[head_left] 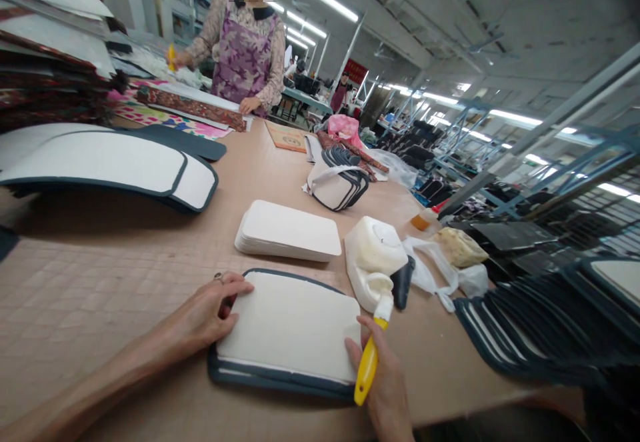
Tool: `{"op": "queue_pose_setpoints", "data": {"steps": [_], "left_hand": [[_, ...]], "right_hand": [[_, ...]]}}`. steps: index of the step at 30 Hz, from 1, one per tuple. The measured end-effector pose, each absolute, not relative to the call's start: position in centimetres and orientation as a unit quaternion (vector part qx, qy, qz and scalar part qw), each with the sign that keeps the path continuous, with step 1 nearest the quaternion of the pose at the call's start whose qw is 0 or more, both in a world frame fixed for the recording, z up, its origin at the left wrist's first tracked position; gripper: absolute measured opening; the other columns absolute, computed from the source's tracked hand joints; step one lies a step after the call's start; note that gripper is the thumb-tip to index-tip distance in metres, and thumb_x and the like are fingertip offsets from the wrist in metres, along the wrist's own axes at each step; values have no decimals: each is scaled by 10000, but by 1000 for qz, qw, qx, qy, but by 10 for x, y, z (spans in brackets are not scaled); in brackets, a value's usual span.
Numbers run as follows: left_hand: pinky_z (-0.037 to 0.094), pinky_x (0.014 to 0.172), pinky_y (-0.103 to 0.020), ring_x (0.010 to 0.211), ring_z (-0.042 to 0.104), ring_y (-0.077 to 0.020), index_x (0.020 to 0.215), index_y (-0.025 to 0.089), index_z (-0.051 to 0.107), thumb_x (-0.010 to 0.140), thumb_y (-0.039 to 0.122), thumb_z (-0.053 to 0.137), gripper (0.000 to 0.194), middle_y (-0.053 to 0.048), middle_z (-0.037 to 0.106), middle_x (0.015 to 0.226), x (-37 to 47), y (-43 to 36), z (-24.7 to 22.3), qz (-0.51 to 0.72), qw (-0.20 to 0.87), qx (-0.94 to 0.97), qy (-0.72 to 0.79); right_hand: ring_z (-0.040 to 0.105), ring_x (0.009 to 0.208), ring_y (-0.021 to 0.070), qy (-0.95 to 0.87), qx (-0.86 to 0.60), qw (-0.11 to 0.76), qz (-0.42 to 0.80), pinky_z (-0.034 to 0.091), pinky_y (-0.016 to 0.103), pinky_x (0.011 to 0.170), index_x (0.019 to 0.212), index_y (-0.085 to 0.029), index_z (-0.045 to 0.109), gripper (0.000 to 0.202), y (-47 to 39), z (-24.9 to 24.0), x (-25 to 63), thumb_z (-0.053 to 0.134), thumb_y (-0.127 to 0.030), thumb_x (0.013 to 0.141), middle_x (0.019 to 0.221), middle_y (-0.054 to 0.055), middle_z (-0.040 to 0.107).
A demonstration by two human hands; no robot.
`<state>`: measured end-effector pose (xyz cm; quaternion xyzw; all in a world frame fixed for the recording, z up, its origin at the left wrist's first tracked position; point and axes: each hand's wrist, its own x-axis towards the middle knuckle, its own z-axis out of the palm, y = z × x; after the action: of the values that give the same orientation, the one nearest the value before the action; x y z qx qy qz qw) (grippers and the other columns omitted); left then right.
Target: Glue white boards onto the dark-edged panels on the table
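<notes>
A white board panel (293,322) lies on a dark blue-edged piece (280,383), with more layers showing beneath its near edge. At the panel's upper left corner, the fingers and thumb of my left hand (220,305) are closed on its edge. My right hand (383,375) holds a glue brush (367,369) with a yellow handle and pale bristles pointing away from me. Fingertips of that same hand touch the panel's right edge. Just beyond the brush tip stands a cut-open white plastic jug (367,255). A stack of white boards (295,225) sits behind the panel.
Curved white panels with dark edging (100,155) lie at left. Dark-edged pieces are bundled (340,179) farther back, and a large stack (530,322) stands at right. A plastic bag (433,269) lies near the jug. Across the table (125,275), a co-worker (247,49) stands.
</notes>
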<state>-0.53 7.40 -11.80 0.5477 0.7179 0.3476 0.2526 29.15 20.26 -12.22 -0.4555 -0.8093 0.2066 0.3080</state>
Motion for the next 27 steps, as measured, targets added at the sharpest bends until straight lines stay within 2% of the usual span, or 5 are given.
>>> {"op": "queue_pose_setpoints", "data": {"steps": [4,6,9,14,27], "left_hand": [[400,933,-451,1148,412,-286,995,205,623,685,75,452,377,-72,447,1292,11,82,-96,314,27,628,712],[338,1002,-444,1236,321,-258,1022,209,588,746,37,393,379,-55,413,1345,33,96,-78,324,-14,686,652],[325,1037,-360,1230,358,-211,1151,191,500,803,69,393,384,-55,468,1305,73,119,-58,275,57,798,534],[201,1086,-484,1242,366,-256,1165,232,473,859,209,430,309,-34,517,1240,101,136,-58,184,125,837,500],[171,1093,-523,1270,339,-245,1174,250,471,798,107,429,405,-20,488,1275,105,141,-35,64,213,816,534]], "right_hand": [[606,586,167,-827,-430,321,169,483,224,527,1086,-159,550,430,204,-125,291,469,-509,849,702,25,594],[618,580,171,-837,-422,318,143,483,220,505,1072,-159,557,427,205,-125,290,447,-514,861,711,37,621],[647,642,197,-843,-420,322,94,499,242,530,1094,-156,548,455,204,-128,291,400,-529,877,798,75,660],[641,764,233,-826,-440,350,36,514,310,631,1128,-205,541,446,204,-139,297,472,-543,845,876,67,661],[612,921,222,-875,-294,383,-25,462,344,779,1072,-219,565,202,208,-150,301,458,-250,903,986,54,675]]}}
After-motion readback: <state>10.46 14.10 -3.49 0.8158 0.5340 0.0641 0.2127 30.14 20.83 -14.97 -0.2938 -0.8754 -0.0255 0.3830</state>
